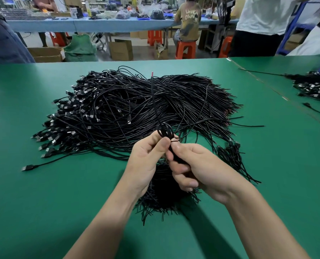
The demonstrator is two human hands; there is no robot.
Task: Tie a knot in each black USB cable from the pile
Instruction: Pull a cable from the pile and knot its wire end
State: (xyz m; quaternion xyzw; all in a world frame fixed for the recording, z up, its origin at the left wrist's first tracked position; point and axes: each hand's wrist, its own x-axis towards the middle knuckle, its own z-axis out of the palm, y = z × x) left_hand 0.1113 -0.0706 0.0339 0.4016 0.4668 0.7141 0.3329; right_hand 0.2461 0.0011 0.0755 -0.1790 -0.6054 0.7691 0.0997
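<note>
both hands [171, 158] pinch cable [154, 101] — loop above fingertips

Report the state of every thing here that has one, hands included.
left hand, pinching the held cable at its loop.
right hand, fingers curled round the held cable below the loop.
held cable, looped, loop still open; red-tipped end pointing up.
big pile, loose and tangled on the green table.
heap under the hands, lying on the table; knots not discernible.

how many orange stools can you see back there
4 stools: one far left by the green bag, one centre, one under the seated person, one right. Others may be hidden.
</note>
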